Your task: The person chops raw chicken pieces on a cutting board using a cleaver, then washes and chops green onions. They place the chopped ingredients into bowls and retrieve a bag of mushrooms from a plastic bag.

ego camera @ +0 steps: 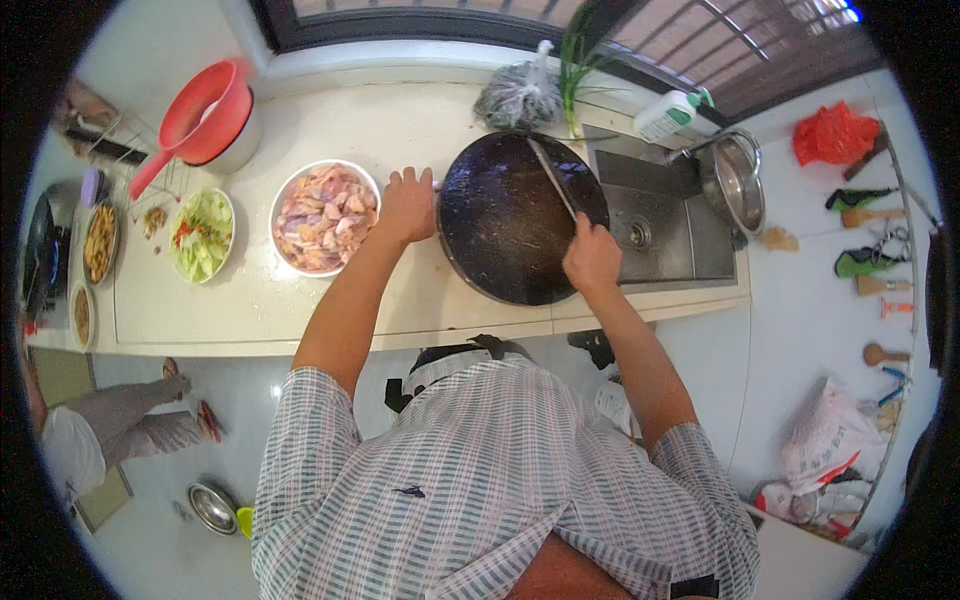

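Observation:
My right hand (593,255) grips a knife (553,176), whose narrow-looking blade slants up and left over a dark round cutting board (517,232). The board's surface looks wet, and its right side overlaps the sink. My left hand (409,205) is palm down at the board's left edge, fingers slightly apart; its palm is hidden. Just left of that hand stands a white bowl (280,253) heaped with raw chopped meat, likely chicken (324,217). Farther left, another bowl holds sliced green vegetable with red bits (202,236).
Behind the board are a tied plastic bag (521,94) and green onions (576,71). A steel sink (660,217) and a pump bottle (666,116) are right. Left are a red strainer (206,116) and a gas stove (49,247). Another person (112,435) stands lower left.

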The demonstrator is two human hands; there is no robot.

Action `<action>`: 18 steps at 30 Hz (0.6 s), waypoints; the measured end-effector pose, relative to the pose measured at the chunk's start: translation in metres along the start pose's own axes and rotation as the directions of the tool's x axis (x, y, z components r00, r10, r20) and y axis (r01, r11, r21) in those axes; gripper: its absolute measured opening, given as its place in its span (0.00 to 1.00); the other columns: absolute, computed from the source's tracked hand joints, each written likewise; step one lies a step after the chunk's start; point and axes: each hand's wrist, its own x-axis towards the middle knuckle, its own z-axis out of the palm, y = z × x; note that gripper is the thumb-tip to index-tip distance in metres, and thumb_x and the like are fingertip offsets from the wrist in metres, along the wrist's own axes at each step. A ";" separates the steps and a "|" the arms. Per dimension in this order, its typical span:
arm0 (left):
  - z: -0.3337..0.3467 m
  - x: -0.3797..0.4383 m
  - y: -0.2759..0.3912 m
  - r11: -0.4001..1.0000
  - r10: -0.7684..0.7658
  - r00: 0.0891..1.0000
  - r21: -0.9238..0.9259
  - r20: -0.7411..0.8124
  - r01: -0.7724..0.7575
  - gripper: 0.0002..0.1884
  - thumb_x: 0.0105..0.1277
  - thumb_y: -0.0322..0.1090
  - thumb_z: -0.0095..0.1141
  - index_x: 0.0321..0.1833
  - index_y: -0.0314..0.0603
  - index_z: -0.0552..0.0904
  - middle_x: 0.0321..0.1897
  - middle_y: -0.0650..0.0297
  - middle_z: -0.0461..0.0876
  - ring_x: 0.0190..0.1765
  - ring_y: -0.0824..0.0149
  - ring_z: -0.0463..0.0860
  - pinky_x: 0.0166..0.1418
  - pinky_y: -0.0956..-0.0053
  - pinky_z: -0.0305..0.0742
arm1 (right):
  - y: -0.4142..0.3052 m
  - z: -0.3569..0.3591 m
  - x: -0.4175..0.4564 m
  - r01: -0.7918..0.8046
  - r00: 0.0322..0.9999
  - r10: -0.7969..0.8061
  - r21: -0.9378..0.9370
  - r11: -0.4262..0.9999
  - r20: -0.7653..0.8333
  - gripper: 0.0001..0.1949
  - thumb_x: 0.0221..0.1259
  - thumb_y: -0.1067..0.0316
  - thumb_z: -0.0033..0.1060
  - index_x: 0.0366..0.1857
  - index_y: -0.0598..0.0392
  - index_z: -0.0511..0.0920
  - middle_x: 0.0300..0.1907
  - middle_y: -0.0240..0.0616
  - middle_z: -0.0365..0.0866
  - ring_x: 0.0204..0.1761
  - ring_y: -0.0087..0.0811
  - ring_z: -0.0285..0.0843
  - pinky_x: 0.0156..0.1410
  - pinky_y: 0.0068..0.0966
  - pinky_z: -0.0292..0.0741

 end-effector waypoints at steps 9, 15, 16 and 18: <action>0.054 0.025 -0.037 0.919 0.386 0.922 0.091 -0.023 -0.383 0.15 0.56 0.37 0.61 0.47 0.44 0.86 0.38 0.49 0.82 0.48 0.47 0.78 0.49 0.54 0.74 | -0.017 0.055 0.006 0.116 0.975 -0.131 -0.092 0.989 -0.177 0.22 0.57 0.71 0.57 0.58 0.60 0.75 0.40 0.53 0.79 0.43 0.49 0.79 0.49 0.42 0.77; 0.043 0.003 -0.013 0.979 0.171 0.976 -0.087 -0.136 -0.184 0.08 0.58 0.33 0.56 0.30 0.40 0.88 0.32 0.48 0.80 0.42 0.47 0.78 0.46 0.55 0.73 | -0.016 0.061 -0.008 0.117 0.992 -0.120 -0.061 0.991 -0.047 0.22 0.59 0.68 0.59 0.57 0.62 0.74 0.43 0.54 0.79 0.46 0.49 0.79 0.52 0.43 0.76; 0.041 0.004 -0.007 0.972 0.132 0.969 -0.163 -0.210 -0.168 0.08 0.58 0.32 0.56 0.29 0.40 0.88 0.32 0.47 0.80 0.40 0.46 0.78 0.45 0.54 0.74 | -0.015 0.062 -0.008 0.118 0.992 -0.120 -0.048 0.992 -0.028 0.22 0.58 0.68 0.60 0.58 0.62 0.74 0.44 0.54 0.79 0.46 0.50 0.79 0.53 0.43 0.76; 0.032 0.004 -0.003 0.977 0.159 0.979 -0.123 -0.130 -0.175 0.09 0.56 0.30 0.55 0.33 0.41 0.88 0.35 0.44 0.80 0.43 0.43 0.79 0.49 0.52 0.75 | -0.013 0.062 -0.009 0.124 0.992 -0.123 -0.028 0.992 0.013 0.23 0.57 0.67 0.61 0.58 0.63 0.74 0.46 0.54 0.79 0.47 0.50 0.79 0.53 0.43 0.76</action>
